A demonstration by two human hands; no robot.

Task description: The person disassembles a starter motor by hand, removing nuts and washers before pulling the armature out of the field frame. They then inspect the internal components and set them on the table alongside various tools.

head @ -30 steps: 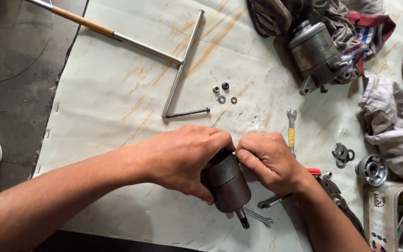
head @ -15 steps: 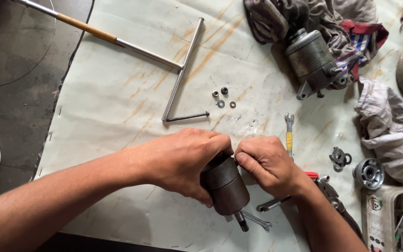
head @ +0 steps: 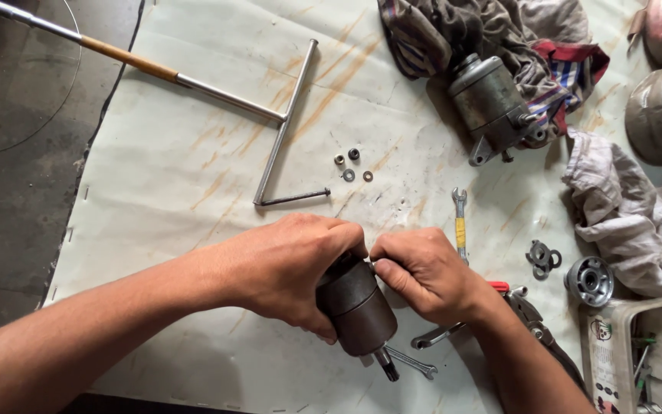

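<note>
A stained white sheet (head: 193,176) covers the worktop. At its near edge the left hand (head: 289,268) wraps around a dark motor cylinder (head: 358,310) — shaft end pointing toward the person — while the right hand (head: 423,272) pinches at the cylinder's top rim. Small nuts and washers (head: 352,164) lie well apart.

nuts (head: 352,164) behind hands, wrench (head: 460,222) right

The motor (head: 358,307) is dark grey, on a white sheet (head: 193,153) streaked with rust-orange. The spanner (head: 460,222) has a yellow band; the rag (head: 561,69) is striped red, blue and white.
</note>
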